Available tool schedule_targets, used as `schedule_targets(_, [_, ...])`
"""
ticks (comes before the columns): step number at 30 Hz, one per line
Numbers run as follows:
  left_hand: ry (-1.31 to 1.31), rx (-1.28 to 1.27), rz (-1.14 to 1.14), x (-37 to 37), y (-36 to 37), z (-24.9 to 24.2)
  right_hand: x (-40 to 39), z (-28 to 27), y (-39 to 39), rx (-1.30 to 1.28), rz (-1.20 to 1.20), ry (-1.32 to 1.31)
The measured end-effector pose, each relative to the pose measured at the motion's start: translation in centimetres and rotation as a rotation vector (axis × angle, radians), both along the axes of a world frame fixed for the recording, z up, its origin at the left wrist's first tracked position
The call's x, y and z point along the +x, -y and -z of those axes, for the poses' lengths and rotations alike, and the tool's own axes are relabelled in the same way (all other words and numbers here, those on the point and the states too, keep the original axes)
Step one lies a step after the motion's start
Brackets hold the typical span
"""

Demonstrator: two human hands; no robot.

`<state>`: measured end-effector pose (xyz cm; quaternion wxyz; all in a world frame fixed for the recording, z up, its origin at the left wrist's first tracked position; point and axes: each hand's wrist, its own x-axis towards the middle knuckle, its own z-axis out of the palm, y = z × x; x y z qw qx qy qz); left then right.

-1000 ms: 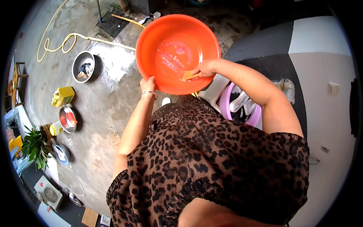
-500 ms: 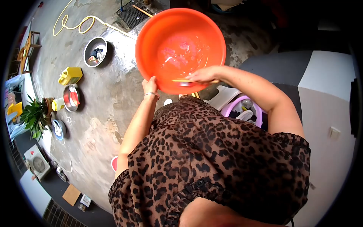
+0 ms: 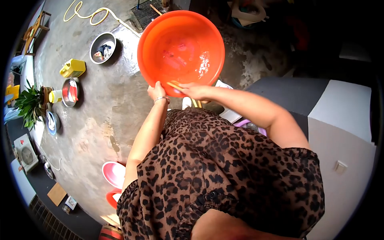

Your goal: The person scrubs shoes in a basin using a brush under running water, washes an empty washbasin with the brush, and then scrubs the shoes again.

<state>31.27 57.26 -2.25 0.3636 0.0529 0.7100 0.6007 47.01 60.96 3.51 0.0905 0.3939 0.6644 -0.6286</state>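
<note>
A large orange basin (image 3: 154, 44) is tilted up in front of me, its wet inside shining. My left hand (image 3: 155, 92) is closed on its near rim, thumb on the inner side. Just right of it, my right hand (image 3: 193, 91) is wrapped around a scrubbing brush (image 3: 175, 86) with a yellow back, pressed to the inner wall by the near rim. The bristle side is mostly hidden, with a pale patch showing below the back.
On the wet concrete floor at left stand a metal bowl (image 3: 93, 51) with cloths, a yellow jug (image 3: 73, 68), a second metal bowl (image 3: 69, 102) and a potted plant (image 3: 30, 105). A yellow hose (image 3: 105, 9) curls behind. Pink (image 3: 114, 174) and purple (image 3: 262, 130) basins are near my sides.
The brush and my right hand have moved left along the near wall, close to my left hand. The basin sits further left in view. My left hand keeps its hold on the rim.
</note>
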Motion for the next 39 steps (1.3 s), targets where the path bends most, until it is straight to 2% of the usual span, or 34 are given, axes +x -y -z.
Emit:
schedule_targets(2, [-0.018, 0.059, -0.051, -0.8, 0.2, 1.1, -0.4, 5.9, 0.1, 0.189, -0.081, -0.068])
schedule_targets(5, [-0.002, 0.005, -0.06, -1.9, 0.7, 0.7, 3.5, 6.6, -2.4, 0.516, -0.347, -0.072])
schedule_targets(8, [-0.052, -0.045, -0.037, -2.9, 0.3, 2.6, 4.3, 1.2, -5.9, 0.33, -0.547, 0.345])
schedule_targets(10, [-0.066, -0.11, -0.009, -3.2, -0.5, 2.4, 2.5, 0.9, -6.1, 0.205, -0.503, 0.391])
schedule_targets(12, [-0.041, -0.199, 0.025, -3.7, -1.5, 0.9, -1.0, 2.1, -4.4, 0.145, -0.423, 0.157])
schedule_targets(14, [-0.088, -0.185, 0.041, -5.7, -2.5, 1.3, -3.9, 6.8, -3.4, 0.139, -0.344, 0.262])
schedule_targets(16, [-0.083, -0.193, 0.066, -8.2, -2.8, 1.4, -3.7, 4.2, -4.2, 0.136, -0.293, 0.35])
schedule_targets(18, [-0.026, -0.2, 0.084, -10.9, -3.5, 1.5, -3.6, -0.8, -6.4, 0.352, -0.354, 0.63])
schedule_targets(19, [0.008, -0.137, 0.088, -12.2, -3.7, 3.1, -2.6, 1.5, -8.3, 0.38, -0.413, 0.817])
schedule_targets(20, [-0.055, -0.204, 0.165, -13.3, -3.9, 3.5, -1.2, 3.5, -9.8, 0.499, -0.454, 0.845])
schedule_targets(22, [-0.184, -0.338, 0.327, -15.4, -4.7, 4.1, -1.8, 3.3, -12.8, 0.674, -0.427, 0.896])
schedule_targets(24, [-0.267, -0.35, 0.395, -17.6, -6.0, 5.3, -3.7, 2.7, -15.2, 0.766, -0.444, 0.97])
schedule_targets(27, [-0.248, -0.299, 0.425, -22.5, -7.7, 4.8, -6.9, 0.1, -16.5, 0.819, -0.091, 0.766])
schedule_targets(29, [-0.277, -0.303, 0.452, -26.4, -8.9, 5.1, -8.2, 1.4, -16.7, 0.962, 0.195, 0.648])
schedule_targets(30, [-0.245, -0.304, 0.481, -27.6, -9.6, 2.6, -8.9, 1.9, -16.7, 1.025, 0.343, 0.586])
schedule_targets(32, [-0.181, -0.254, 0.523, -31.1, -11.2, 3.3, -10.7, 2.2, -17.3, 0.878, 0.54, 0.609])
schedule_targets(33, [-0.175, -0.273, 0.535, -32.1, -12.0, 1.1, -11.6, 2.3, -17.4, 0.839, 0.64, 0.613])
schedule_targets(35, [-0.133, -0.209, 0.582, -35.4, -13.4, 0.8, -13.3, 2.8, -17.9, 0.739, 0.835, 0.618])
schedule_targets(38, [-0.082, -0.13, 0.614, -39.1, -15.4, -1.0, -14.1, 8.0, -19.0, 0.435, 1.077, 0.172])
schedule_targets(39, [-0.074, -0.123, 0.608, -39.7, -16.1, -2.5, -16.4, 6.1, -18.4, 0.075, 1.172, -0.156])
